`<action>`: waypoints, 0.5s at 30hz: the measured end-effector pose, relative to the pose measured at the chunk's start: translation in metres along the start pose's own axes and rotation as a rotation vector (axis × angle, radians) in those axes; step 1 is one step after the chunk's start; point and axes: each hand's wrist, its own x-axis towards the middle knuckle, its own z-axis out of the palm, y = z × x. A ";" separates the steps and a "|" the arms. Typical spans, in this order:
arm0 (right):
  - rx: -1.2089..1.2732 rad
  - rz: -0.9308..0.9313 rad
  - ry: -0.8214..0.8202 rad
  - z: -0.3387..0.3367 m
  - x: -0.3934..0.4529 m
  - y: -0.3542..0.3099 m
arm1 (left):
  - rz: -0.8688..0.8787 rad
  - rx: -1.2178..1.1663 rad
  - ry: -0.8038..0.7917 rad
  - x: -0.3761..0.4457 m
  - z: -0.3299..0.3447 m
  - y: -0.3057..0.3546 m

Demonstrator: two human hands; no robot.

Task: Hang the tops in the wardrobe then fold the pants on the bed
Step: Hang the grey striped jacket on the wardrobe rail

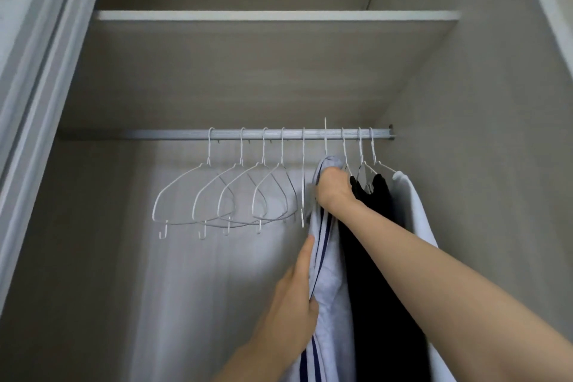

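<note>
- Pale blue-white cloth with dark navy stripes fills the near middle: a striped top (325,282) hanging down in front of the wardrobe's back wall (192,288).
- The left hand (291,298), nearest the camera, holds the top's left edge low down, thumb stretched up along the cloth, fingers tucked behind it.
- The right hand (333,187), farther in and higher, is clenched round the shoulder of the striped top, just under the rail (155,134).
- The hook (325,136) of that top's hanger stands up in front of the rail; I cannot tell whether it is caught on the rail.
- Just right of the striped top hangs a black garment (372,257), and right of that a white garment (415,211) near the right side wall, both on white wire hangers.
- Left of the hands, five empty white hangers (214,195) hang on the rail, the rightmost seen edge-on.
- Above the rail, farthest up, a pale shelf (273,15) spans the wardrobe.
- A sliding door frame (40,77) runs up the left edge.
</note>
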 end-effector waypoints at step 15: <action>-0.049 -0.120 0.030 0.000 -0.034 0.005 | 0.028 -0.056 0.063 -0.007 0.012 -0.002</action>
